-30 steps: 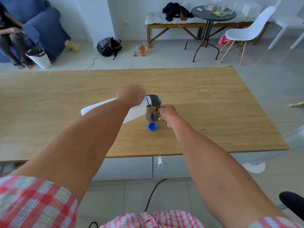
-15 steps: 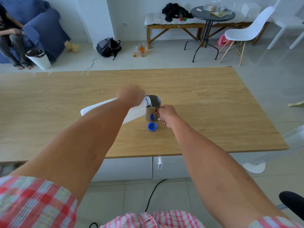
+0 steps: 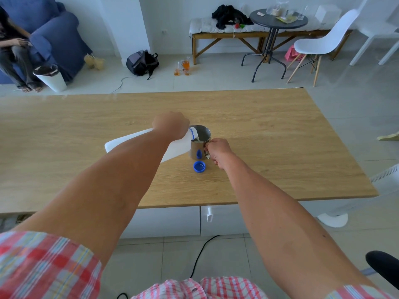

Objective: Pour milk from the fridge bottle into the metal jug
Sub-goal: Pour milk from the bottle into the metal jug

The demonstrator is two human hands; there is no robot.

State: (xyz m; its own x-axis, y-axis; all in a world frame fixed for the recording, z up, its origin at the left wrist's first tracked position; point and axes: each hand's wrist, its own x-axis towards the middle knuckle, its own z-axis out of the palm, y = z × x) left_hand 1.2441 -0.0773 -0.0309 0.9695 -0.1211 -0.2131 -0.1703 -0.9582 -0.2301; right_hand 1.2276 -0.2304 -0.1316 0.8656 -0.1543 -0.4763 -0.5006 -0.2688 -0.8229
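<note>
A white plastic milk bottle point(image 3: 129, 140) lies tipped almost flat over the wooden table point(image 3: 280, 130), its blue-ringed mouth over the rim of the metal jug point(image 3: 201, 137). My left hand point(image 3: 171, 126) grips the bottle near its neck. Milk runs from the mouth into the jug, and white milk shows inside it. My right hand point(image 3: 218, 151) is closed on the jug's handle at its right side. The bottle's blue cap point(image 3: 199, 166) rests open side up on the table just in front of the jug.
Behind the table are a blue armchair with a seated person point(image 3: 13, 52), a white bin point(image 3: 50, 77), a black backpack point(image 3: 141, 62), a round dark side table point(image 3: 278, 20) and a white chair point(image 3: 323, 43). A black cable point(image 3: 200, 255) runs across the floor below.
Both hands stay in place. Milk is now visible flowing from the bottle's mouth and pooling in the jug.
</note>
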